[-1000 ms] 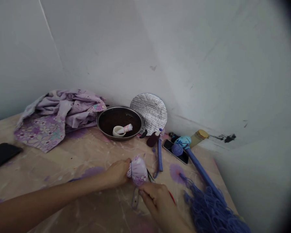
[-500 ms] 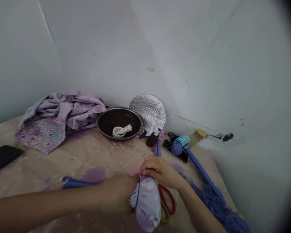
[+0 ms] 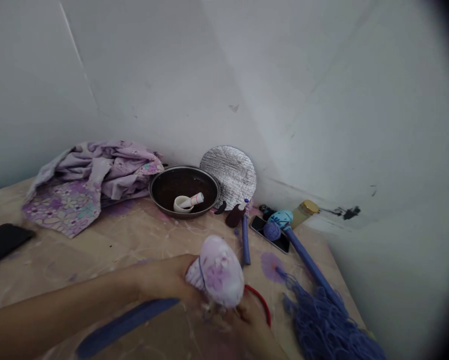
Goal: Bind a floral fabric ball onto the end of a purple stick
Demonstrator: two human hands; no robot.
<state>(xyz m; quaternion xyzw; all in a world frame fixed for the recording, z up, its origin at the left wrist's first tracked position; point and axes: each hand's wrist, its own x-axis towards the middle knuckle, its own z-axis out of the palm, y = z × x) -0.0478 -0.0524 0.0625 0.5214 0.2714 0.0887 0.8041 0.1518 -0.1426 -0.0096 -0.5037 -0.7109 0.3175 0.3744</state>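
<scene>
A padded ball covered in lilac flowered cloth (image 3: 220, 272) stands up in front of me, with blue cord tied round its gathered neck. My left hand (image 3: 179, 280) is closed round that neck, its fingers partly hidden behind the cloth. Low and blurred, my right hand (image 3: 252, 320) is against the ball's underside with curled fingers; whatever they pinch is too smeared to make out. A blue wrapped stick (image 3: 127, 325) slants below my left forearm; its join to the ball is hidden. Beside my right hand shows the red handle of scissors (image 3: 262, 302).
Tangled blue cord (image 3: 329, 325) lies at the right, beside a blue stick with a turquoise cloth head (image 3: 282, 218). Behind stand a dark pan (image 3: 157, 207), a silvery disc (image 3: 234, 175) and a brown bottle (image 3: 234, 216). Crumpled flowered cloth (image 3: 70, 205) and a black phone (image 3: 7, 242) lie left.
The padded ball has tipped up and away, its rounded end now higher. My right hand has moved from above the neck down to below the ball. The blue stick at lower left has swung nearer.
</scene>
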